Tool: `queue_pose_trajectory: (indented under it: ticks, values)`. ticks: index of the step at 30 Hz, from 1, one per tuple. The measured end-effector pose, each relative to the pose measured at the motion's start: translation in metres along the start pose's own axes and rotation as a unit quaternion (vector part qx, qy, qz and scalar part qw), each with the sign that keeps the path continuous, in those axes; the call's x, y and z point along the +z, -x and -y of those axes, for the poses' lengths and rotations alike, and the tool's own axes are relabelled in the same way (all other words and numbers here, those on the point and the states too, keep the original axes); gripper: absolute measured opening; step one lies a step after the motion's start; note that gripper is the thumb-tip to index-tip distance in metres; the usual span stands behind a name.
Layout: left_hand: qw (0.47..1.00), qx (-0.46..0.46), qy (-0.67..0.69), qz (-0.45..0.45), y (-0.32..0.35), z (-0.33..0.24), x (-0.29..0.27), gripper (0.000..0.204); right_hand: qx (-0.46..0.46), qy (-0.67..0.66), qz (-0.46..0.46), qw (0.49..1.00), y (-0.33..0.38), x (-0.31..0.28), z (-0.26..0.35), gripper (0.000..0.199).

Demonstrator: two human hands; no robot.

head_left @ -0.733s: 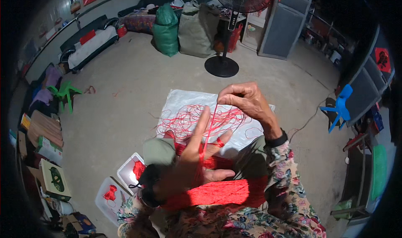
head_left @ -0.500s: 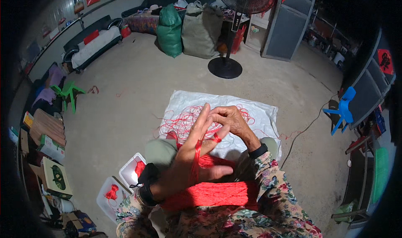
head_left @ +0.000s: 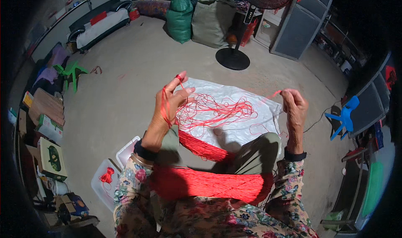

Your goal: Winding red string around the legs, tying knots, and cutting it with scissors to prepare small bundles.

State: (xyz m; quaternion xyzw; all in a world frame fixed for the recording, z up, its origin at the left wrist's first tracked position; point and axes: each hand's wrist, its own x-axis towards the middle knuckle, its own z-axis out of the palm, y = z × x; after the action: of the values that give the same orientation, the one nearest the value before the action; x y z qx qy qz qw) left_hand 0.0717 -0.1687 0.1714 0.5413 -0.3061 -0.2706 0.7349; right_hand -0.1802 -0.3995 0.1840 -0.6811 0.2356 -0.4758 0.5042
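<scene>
Red cord (head_left: 165, 106) is looped around the palm of my left hand (head_left: 167, 99) and wound about a fingertip, the hand raised at the left of a white sheet. My right hand (head_left: 295, 106) is lifted at the sheet's right edge, its fingers pinched on a short piece of red cord (head_left: 276, 93). Loose, tangled red cord (head_left: 222, 112) spreads over the white sheet (head_left: 247, 96). Across my lap lies a thick bundle of red cord (head_left: 217, 187). Another red bundle (head_left: 203, 147) is between my legs.
At lower left are a white tub (head_left: 99, 171) holding a tied red cord bunch (head_left: 107, 175) and a second tub (head_left: 127, 151). A blue stool (head_left: 345, 117) is at the right, a green one (head_left: 72, 72) at the left. A standing fan (head_left: 233, 59) and stuffed sacks (head_left: 179, 22) are farther back.
My hands were together over the sheet; now they are wide apart. The right hand has moved right with a bit of cord, and the left has moved up and left.
</scene>
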Motion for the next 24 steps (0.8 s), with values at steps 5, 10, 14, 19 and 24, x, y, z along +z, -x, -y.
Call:
queue_pose_trajectory:
  ticks: [5,10,14,19,24]
  values:
    - [0.971,-0.065,0.201,0.11,0.001,-0.006,-0.012,0.045,0.039,0.068,-0.022,0.997,0.001,-0.027,-0.047,0.013]
    - [0.965,-0.104,-0.066,0.233,0.013,-0.028,-0.008,0.026,0.079,0.031,-0.139,0.987,-0.022,-0.083,-0.114,0.016]
    - [0.972,-0.08,-0.171,0.141,0.01,-0.014,-0.032,0.02,0.063,-0.019,-0.247,0.967,-0.033,-0.133,-0.148,0.017]
    - [0.992,-0.121,0.012,0.033,0.006,-0.004,-0.066,0.026,0.092,-0.009,-0.248,0.964,-0.03,-0.157,-0.18,0.024]
    - [0.98,-0.158,0.075,0.096,0.006,0.01,-0.085,0.022,0.146,0.07,-0.316,0.935,-0.018,-0.214,-0.242,0.023]
